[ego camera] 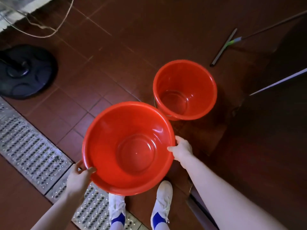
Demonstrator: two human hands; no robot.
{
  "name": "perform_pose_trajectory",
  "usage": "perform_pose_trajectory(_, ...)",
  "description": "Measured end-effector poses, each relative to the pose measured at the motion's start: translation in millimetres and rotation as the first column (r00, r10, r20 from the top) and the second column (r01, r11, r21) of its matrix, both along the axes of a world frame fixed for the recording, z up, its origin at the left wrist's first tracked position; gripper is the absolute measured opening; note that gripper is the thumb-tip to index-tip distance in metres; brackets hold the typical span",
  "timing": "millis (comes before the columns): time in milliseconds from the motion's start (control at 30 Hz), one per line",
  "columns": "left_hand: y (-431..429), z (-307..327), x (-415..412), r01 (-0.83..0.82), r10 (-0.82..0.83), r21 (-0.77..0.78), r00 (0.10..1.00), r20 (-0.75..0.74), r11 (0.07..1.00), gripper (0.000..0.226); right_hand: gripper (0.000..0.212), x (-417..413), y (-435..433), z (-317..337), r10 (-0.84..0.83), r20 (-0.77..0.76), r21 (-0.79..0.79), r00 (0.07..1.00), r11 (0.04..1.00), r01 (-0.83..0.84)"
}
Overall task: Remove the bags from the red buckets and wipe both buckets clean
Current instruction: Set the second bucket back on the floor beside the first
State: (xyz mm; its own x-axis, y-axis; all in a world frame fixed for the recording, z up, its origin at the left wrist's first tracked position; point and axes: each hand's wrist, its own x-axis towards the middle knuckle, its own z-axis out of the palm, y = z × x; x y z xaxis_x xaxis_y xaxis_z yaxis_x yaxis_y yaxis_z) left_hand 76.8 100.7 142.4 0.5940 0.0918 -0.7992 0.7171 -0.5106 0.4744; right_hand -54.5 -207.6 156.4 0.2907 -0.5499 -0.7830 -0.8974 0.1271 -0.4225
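So we're looking straight down here. We've got the near red bucket (129, 123) by its rim: left hand (78, 178) on the near-left edge with the thumb hooked inside, right hand (181, 151) pinching the right edge. Its bare bottom faces up at us, and its near edge covers the toes of our white shoes (163, 196). The second red bucket (184, 80) stands upright on the brown tile floor (116, 55), just beyond and to the right. Whether the rims touch, we can't tell. A metal drain grate (29, 146) runs along the left, with a dark round base (25, 72) past it. A squeegee (223, 47) lies far right.
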Motion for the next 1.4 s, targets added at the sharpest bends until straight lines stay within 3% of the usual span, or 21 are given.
perform_pose_trajectory(200, -7, -72, 9, 0.019, -0.02, -0.027, 0.999, -0.043, 0.999, 0.069, 0.052, 6, -1, -63, 0.084, -0.062, -0.08, 0.995, 0.993, -0.089)
perform_pose_trajectory(467, -24, -109, 1, 0.114, -0.115, -0.027, 0.993, -0.028, 0.993, 0.077, 0.057, 13, -21, -108, 0.121, -0.074, -0.147, 0.99, 0.98, -0.131)
perform_pose_trajectory(567, -30, -107, -6, 0.267, -0.267, -0.022, 0.964, -0.012, 0.964, 0.063, 0.058, 9, -31, -118, 0.167, -0.058, -0.188, 0.984, 0.967, -0.175)
perform_pose_trajectory(667, -34, -100, -8, 0.467, -0.467, -0.035, 0.884, 0.0, 0.884, 0.041, 0.062, 0, -33, -119, 0.262, -0.088, -0.336, 0.961, 0.9, -0.276)
perform_pose_trajectory(700, -34, -99, -8, 0.492, -0.492, -0.036, 0.87, 0.006, 0.87, 0.042, 0.063, -5, -30, -118, 0.358, -0.123, -0.401, 0.926, 0.835, -0.376)
perform_pose_trajectory(767, -34, -97, -6, 0.528, -0.53, 0.048, 0.847, 0.045, 0.848, 0.058, 0.059, -12, -23, -114, 0.628, -0.241, -0.506, 0.74, 0.569, -0.648)
perform_pose_trajectory(833, -36, -93, -6, 0.525, -0.539, 0.14, 0.837, 0.096, 0.839, 0.069, 0.052, -18, -15, -112, 0.813, -0.29, -0.512, 0.506, 0.315, -0.799)
perform_pose_trajectory(900, -39, -89, -9, 0.542, -0.561, 0.166, 0.82, 0.108, 0.824, 0.074, 0.044, -24, -6, -111, 0.884, -0.323, -0.457, 0.337, 0.166, -0.874)
perform_pose_trajectory(967, -43, -89, -10, 0.552, -0.564, 0.131, 0.821, 0.085, 0.823, 0.074, 0.04, -34, -3, -112, 0.894, -0.357, -0.383, 0.271, 0.124, -0.915)
perform_pose_trajectory(1200, -53, -76, -31, 0.546, -0.546, 0.008, 0.838, 0.012, 0.838, 0.088, 0.041, -69, -15, -110, 0.896, -0.39, -0.305, 0.212, 0.092, -0.948)
perform_pose_trajectory(1400, -70, -65, -74, 0.514, -0.52, -0.084, 0.851, -0.079, 0.854, 0.084, 0.044, -112, -30, -105, 0.857, -0.46, -0.19, 0.233, 0.161, -0.969)
